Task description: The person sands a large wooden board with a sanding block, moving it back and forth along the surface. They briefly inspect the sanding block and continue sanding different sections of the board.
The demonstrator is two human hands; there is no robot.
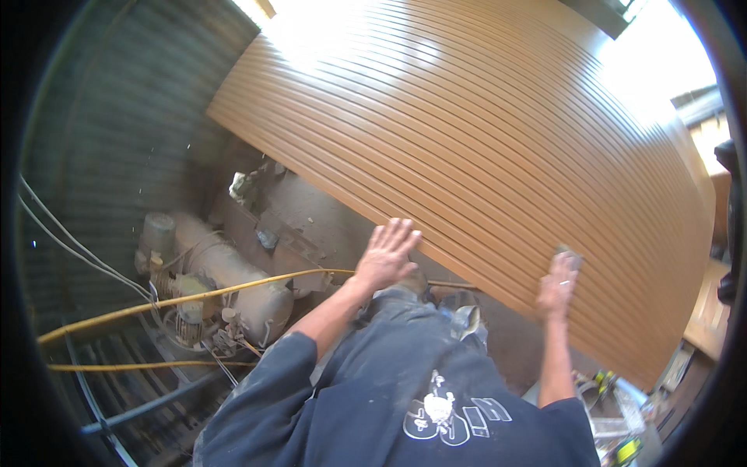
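A large brown panel (467, 148) with parallel grooves spreads out before me, its near edge running diagonally from upper left to lower right. My left hand (389, 251) lies on that near edge, fingers stretched out and flat, holding nothing. Farther right, my right hand (556, 288) presses a small greyish pad (572, 253), which looks like a piece of sandpaper or a sanding block, against the grooved face. The hand is slightly blurred, and its fingers cover most of the pad.
Left of me stands a dusty air compressor (233, 280) with a tank. A yellow hose (210, 293) crosses toward my left arm. Corrugated sheet wall (117, 132) rises behind. Several tools and a yellow-green item (627, 450) lie at lower right, below the panel.
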